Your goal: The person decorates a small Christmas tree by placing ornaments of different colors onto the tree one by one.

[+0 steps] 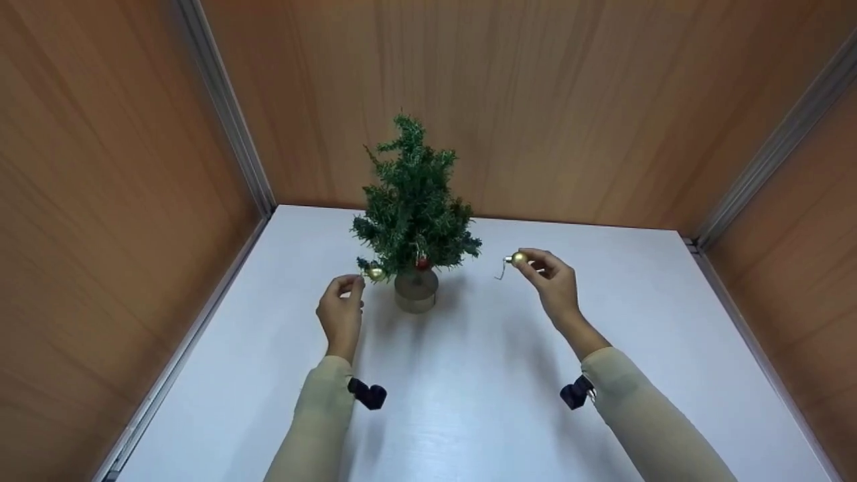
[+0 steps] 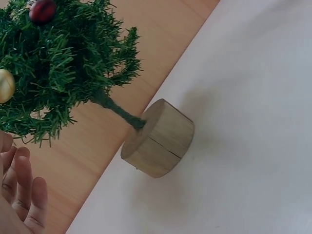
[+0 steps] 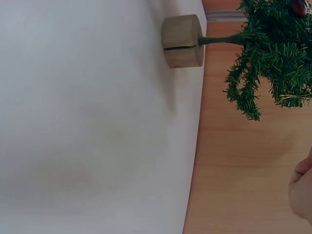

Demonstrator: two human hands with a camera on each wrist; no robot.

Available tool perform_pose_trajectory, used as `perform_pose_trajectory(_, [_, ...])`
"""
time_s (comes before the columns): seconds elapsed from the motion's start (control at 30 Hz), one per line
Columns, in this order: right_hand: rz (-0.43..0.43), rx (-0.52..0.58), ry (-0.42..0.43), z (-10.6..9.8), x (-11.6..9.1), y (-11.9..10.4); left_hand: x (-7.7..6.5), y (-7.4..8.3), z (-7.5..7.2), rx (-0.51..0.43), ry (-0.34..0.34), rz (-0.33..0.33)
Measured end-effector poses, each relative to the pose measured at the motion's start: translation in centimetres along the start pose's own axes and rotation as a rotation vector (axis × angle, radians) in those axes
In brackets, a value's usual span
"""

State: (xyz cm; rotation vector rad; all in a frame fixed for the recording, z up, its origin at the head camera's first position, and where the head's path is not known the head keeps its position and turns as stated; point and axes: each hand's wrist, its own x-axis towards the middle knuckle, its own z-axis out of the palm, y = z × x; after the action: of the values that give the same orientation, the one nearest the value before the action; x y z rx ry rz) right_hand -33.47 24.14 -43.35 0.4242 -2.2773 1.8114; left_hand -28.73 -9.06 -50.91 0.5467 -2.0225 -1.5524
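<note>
A small green artificial Christmas tree (image 1: 418,201) stands upright on a round wooden base (image 2: 163,141). A red bauble (image 1: 423,263) hangs at its lower front, and a gold bauble (image 1: 376,274) is by a low left branch (image 1: 365,264). My left hand (image 1: 341,311) brings thumb and index finger together at that branch's tip, just left of this bauble; its other fingers (image 2: 24,190) are loosely bent. The exact pinch point is too small to see clearly. Right of the tree, my right hand (image 1: 556,284) pinches a second gold bauble (image 1: 519,258), its wire hook (image 1: 501,270) dangling leftward, apart from the branches.
The tree stands on a white table (image 1: 469,395), near its back edge. Wood-grain panels enclose the left, back (image 1: 549,107) and right sides, with metal strips (image 1: 231,114) at the corners. A dark wrist device (image 1: 368,393) is on each sleeve.
</note>
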Motion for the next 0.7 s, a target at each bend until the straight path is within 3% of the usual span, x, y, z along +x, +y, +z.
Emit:
perform_pose_trajectory(0.33, [-0.014,0.031,0.005,0.3,0.1,-0.1,-1.9,-1.0,1.3,0.007,-0.049,-0.009])
perform_pose_trajectory(0.7, [-0.016,0.050,0.000,0.9,-0.1,-0.4,-5.1,-0.8,5.0,-0.027,-0.121,-0.008])
